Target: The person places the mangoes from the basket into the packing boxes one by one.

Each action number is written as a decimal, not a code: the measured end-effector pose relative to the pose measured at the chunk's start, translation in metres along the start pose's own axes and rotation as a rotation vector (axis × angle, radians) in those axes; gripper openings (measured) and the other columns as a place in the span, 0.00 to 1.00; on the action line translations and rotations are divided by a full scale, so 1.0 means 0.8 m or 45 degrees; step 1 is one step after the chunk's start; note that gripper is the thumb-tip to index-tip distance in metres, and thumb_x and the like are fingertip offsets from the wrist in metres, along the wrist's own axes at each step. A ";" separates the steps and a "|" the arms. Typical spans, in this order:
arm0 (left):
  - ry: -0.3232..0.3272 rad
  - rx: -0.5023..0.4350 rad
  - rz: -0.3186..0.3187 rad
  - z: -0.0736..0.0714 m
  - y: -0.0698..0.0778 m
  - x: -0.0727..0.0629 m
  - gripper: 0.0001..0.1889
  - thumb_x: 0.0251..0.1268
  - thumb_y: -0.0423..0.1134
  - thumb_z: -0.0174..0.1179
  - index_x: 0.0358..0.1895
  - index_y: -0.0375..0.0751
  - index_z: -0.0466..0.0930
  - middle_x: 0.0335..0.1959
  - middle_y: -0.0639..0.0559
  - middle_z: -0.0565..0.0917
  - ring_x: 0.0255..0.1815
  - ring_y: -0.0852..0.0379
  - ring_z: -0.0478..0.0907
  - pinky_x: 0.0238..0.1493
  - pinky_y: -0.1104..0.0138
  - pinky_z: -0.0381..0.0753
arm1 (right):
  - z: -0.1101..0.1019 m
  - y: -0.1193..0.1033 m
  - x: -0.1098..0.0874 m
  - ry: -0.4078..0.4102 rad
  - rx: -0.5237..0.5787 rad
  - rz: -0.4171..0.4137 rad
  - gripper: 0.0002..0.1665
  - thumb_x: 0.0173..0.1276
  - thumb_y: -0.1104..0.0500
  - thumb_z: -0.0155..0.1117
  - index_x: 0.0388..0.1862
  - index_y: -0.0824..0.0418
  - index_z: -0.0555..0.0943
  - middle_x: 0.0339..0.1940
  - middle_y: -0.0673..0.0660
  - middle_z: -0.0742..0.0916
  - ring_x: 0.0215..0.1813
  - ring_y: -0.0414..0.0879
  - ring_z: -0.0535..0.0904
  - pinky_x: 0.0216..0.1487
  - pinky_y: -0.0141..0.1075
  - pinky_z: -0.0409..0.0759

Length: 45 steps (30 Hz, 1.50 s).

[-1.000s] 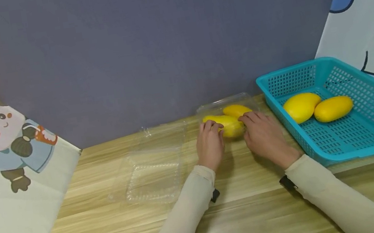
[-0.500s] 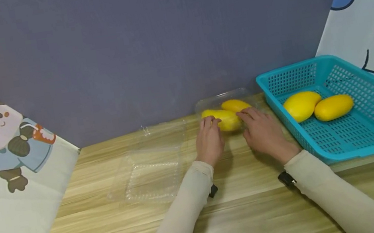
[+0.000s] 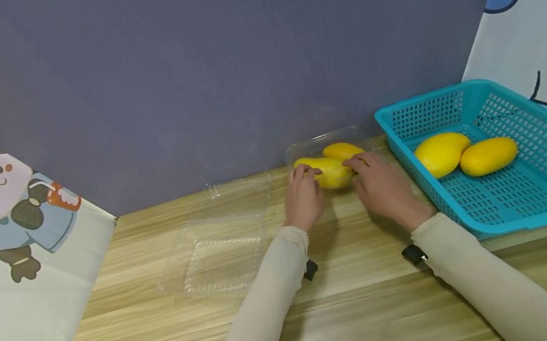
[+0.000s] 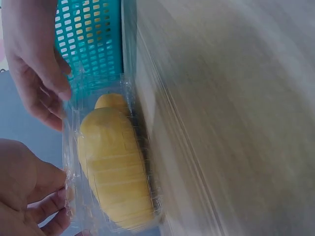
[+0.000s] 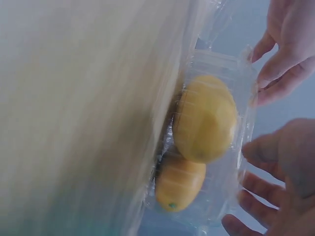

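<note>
A clear plastic clamshell container [image 5: 216, 60] near the back wall holds two yellow, mango-like fruits. The larger fruit [image 4: 115, 167] lies nearest the person, and the smaller fruit [image 5: 179, 182] sits behind it. My left hand [image 3: 303, 197] pinches the container's front rim at the left, thumb and fingers on the edge. At the right part of the same rim, my right hand [image 3: 382, 186] grips with thumb and curled fingertips. Both wrist views show the fruits through the ribbed plastic wall, below the hands' level at the rim.
A teal basket [image 3: 448, 204] with two more yellow fruits [image 3: 488, 156] stands close at the right. Left of the hands, a second clear container [image 3: 223, 260] lies open on the wooden table [image 3: 359, 317]. A grey-blue wall [image 3: 187, 89] rises behind.
Both hands and the container with its fruits have shifted slightly away from the person, toward the back wall. The basket and the other container stay in place.
</note>
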<state>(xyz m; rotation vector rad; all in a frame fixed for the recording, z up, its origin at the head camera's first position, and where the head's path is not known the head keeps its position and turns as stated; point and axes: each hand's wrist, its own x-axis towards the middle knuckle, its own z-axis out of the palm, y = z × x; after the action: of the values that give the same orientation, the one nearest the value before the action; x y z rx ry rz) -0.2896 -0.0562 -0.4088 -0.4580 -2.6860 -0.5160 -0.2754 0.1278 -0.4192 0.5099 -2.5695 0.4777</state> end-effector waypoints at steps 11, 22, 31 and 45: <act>0.008 0.018 -0.038 -0.003 0.002 0.006 0.14 0.68 0.30 0.56 0.53 0.44 0.84 0.54 0.51 0.80 0.58 0.51 0.73 0.64 0.65 0.71 | 0.002 0.003 0.012 0.068 0.075 -0.005 0.20 0.67 0.67 0.63 0.58 0.63 0.79 0.56 0.67 0.81 0.61 0.65 0.74 0.65 0.57 0.73; -0.107 0.058 -0.075 -0.007 0.004 0.005 0.17 0.68 0.35 0.56 0.59 0.43 0.80 0.61 0.50 0.75 0.65 0.51 0.68 0.68 0.65 0.68 | 0.004 0.002 0.013 -0.016 0.063 0.002 0.25 0.67 0.67 0.61 0.63 0.64 0.76 0.61 0.66 0.78 0.65 0.63 0.72 0.69 0.56 0.71; -0.154 -0.203 -0.090 -0.019 0.008 -0.006 0.20 0.70 0.37 0.56 0.65 0.44 0.74 0.64 0.46 0.70 0.68 0.50 0.65 0.67 0.60 0.72 | -0.006 -0.002 0.010 -0.163 0.053 0.050 0.30 0.67 0.64 0.64 0.68 0.65 0.72 0.67 0.67 0.74 0.68 0.64 0.70 0.68 0.57 0.71; -0.202 -0.266 -0.015 -0.046 0.035 -0.067 0.14 0.73 0.41 0.55 0.56 0.44 0.80 0.54 0.48 0.79 0.57 0.50 0.76 0.51 0.60 0.80 | -0.011 0.000 0.008 -0.236 0.042 0.084 0.33 0.69 0.63 0.63 0.71 0.64 0.68 0.70 0.67 0.72 0.70 0.64 0.69 0.68 0.58 0.70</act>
<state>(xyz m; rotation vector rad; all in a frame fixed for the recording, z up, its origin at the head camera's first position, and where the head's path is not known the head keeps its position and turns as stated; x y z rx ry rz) -0.2212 -0.0594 -0.3906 -0.5622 -2.7992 -0.7999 -0.2771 0.1294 -0.4085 0.5038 -2.7670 0.5180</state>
